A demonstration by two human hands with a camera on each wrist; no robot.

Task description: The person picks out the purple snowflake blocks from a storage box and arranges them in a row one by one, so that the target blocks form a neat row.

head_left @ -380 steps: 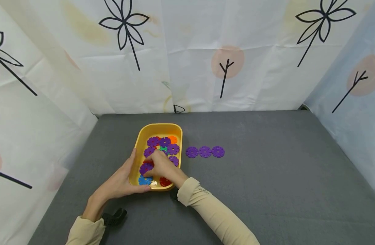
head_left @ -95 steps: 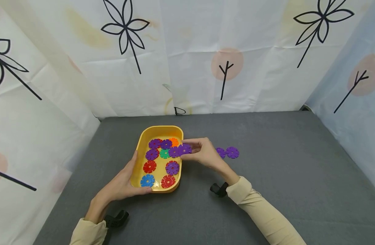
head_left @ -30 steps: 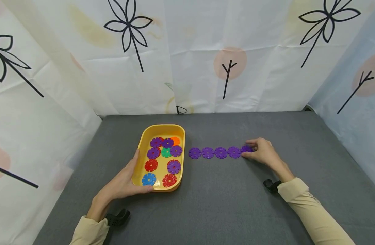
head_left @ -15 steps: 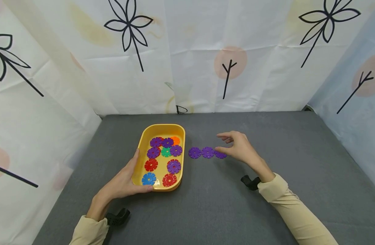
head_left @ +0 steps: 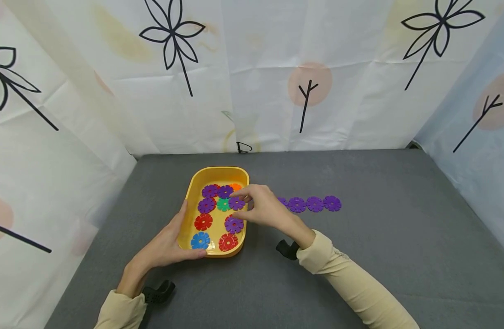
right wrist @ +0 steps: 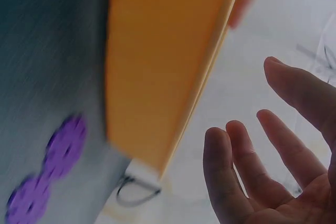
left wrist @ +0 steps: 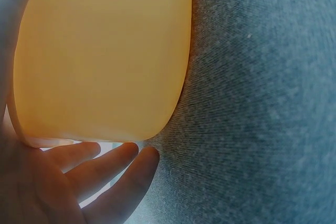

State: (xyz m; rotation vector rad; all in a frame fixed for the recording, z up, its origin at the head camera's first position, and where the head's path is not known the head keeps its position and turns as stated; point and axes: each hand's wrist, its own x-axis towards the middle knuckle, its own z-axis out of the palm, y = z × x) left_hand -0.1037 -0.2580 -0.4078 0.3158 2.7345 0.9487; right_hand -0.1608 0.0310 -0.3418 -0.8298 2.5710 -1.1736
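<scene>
A yellow tray (head_left: 180, 228) holds several flower-shaped plastic discs in purple, red, green, orange and blue. My left hand (head_left: 163, 240) grips its near-left corner, thumb along the near rim and fingers against the left side; the left wrist view shows that hand (left wrist: 94, 182) against the tray wall (left wrist: 105, 61). Over the tray's right rim hovers my right hand (head_left: 264, 205), its thumb and fingers apart above a purple disc (head_left: 234, 225). The right wrist view shows the hand (right wrist: 273, 171) with nothing between its fingers. A row of purple discs (head_left: 314, 204) lies to the right, partly covered by that hand.
The tray stands on a grey cloth-covered table (head_left: 383, 256). White patterned curtains (head_left: 260, 91) enclose the back and sides. Dark wrist straps (head_left: 158, 292) hang below the forearms.
My right hand laid a purple disc at the right end of the row, let go, and moved left to above the tray. The left hand stays at the tray.
</scene>
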